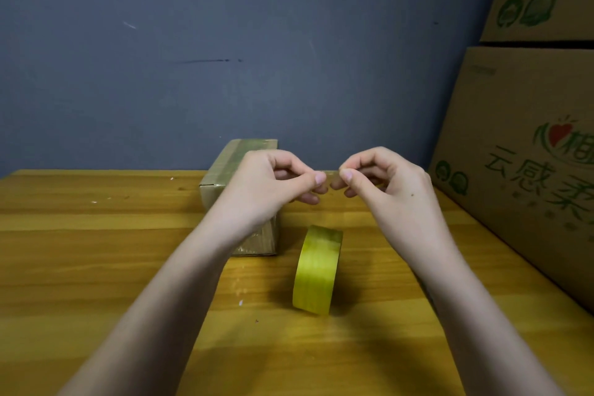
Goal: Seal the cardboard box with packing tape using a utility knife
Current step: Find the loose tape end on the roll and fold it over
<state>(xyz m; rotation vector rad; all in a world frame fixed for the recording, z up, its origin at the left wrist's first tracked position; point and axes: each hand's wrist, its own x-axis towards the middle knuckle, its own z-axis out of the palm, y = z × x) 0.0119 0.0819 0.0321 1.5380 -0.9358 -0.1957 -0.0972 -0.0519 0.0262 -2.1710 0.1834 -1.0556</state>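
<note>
A small cardboard box (225, 167) stands on the wooden table, with strips of clear tape along its top and front. A yellow roll of packing tape (316, 270) stands on its edge to the right of the box. Both hands are raised above the table behind the roll. My left hand (276, 180) and my right hand (382, 180) pinch a small clear piece of tape (331, 174) between thumbs and forefingers, fingertips almost touching. My left forearm hides part of the box's right side. No utility knife is in view.
The wooden table (96, 251) runs up to a blue-grey wall (225, 42). Two large printed cardboard cartons (530, 138) are stacked at the right edge of the table.
</note>
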